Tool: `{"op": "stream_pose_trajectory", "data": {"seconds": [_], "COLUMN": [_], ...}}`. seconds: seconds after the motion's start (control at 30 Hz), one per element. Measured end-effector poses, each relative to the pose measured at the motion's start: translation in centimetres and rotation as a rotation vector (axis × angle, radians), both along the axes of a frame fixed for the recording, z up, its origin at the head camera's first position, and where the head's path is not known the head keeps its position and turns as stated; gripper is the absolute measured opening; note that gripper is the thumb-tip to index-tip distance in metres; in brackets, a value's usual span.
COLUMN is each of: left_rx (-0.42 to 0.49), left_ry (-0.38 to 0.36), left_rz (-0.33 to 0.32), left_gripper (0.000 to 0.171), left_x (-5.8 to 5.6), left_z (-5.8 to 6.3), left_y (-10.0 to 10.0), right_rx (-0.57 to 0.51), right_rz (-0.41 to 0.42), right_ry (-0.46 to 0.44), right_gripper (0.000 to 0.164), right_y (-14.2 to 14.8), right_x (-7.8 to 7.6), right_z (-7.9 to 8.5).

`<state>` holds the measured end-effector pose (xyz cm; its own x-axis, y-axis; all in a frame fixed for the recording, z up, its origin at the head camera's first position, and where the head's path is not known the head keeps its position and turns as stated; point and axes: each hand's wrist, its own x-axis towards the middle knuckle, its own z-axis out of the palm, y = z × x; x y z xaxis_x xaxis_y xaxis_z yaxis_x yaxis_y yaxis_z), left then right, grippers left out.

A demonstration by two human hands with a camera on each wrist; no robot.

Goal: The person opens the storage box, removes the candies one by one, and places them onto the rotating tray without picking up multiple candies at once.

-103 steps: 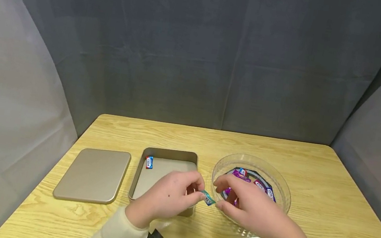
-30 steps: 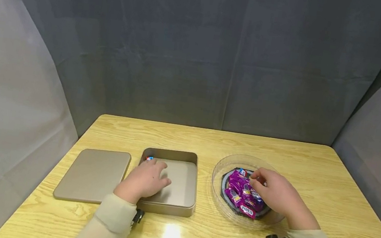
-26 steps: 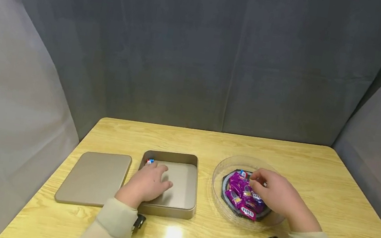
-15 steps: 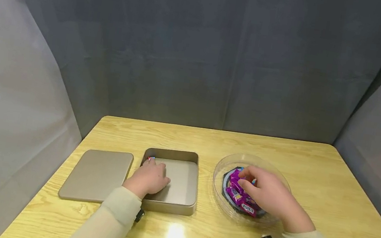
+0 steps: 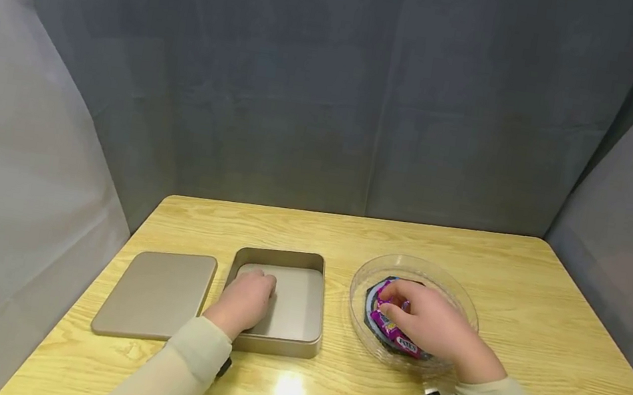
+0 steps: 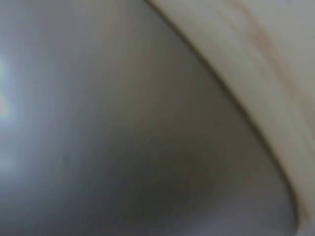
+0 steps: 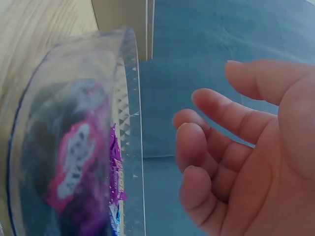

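My left hand (image 5: 247,299) reaches down into the left side of an open metal tin (image 5: 286,348). Its fingers point downward and their tips are hidden. The small candy seen there earlier lies out of sight behind the hand. My right hand (image 5: 427,318) hovers over a clear round bowl (image 5: 360,335), which holds several purple-wrapped candies (image 5: 386,325) on a dark patterned base. In the right wrist view its loosely bent fingers hold nothing, apart from the bowl wall (image 7: 132,88) and the candies (image 7: 116,177).
Flat on the table (image 5: 325,394), left of the tin, lies a matching metal lid (image 5: 157,296). Dark cloth (image 5: 307,88) stands behind the table, with grey cloth at both sides. A blurred metallic surface (image 6: 123,123) fills most of the left wrist view.
Earlier my left hand held a small green candy between tin and bowl, then moved into the tin. Its spread fingers have drawn together. My right hand has shifted slightly left over the bowl.
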<state>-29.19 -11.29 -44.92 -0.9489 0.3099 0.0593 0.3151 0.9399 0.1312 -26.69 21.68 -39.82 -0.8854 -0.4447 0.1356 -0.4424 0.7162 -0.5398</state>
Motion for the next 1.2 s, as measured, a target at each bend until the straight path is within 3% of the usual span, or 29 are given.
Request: {"op": "stream_pose_trajectory", "data": {"seconds": [0.1,0.27,0.4,0.53,0.7,0.87,1.2], "left_rx": [0.034,0.078,0.100,0.231,0.439,0.554,0.629], "left_ry": [-0.037,-0.099,-0.075,-0.046,-0.038,-0.028,0.023], "left_rz": [-0.006,-0.032,-0.064,-0.084,-0.192,-0.262,-0.365], "left_gripper": [0.009,0.012,0.010,0.010,0.012,0.015,0.014], "left_x": [0.2,0.3,0.4,1.6,3.9,5.2,6.8], "left_z": [0.1,0.4,1.3,3.4,5.7,6.5,7.2], "left_y": [0.1,0.3,0.5,1.8,4.4,6.6,8.2], "right_rx": [-0.007,0.008,0.011,-0.024,-0.074,-0.093,-0.052], "right_rz": [0.024,0.047,0.067,0.101,0.126,0.135,0.106], "right_ry": [-0.022,0.028,0.049,0.057,0.056,0.019,0.069], "right_gripper": [0.010,0.009,0.011,0.014,0.016,0.018,0.013], "right_y": [-0.2,-0.7,-1.4,-2.2,-3.1,-4.0,-4.6], "right_x": [0.0,0.2,0.8,1.7,2.6,3.2,4.4], "right_z": [-0.2,-0.4,0.0,0.6,1.0,1.0,1.4]}}
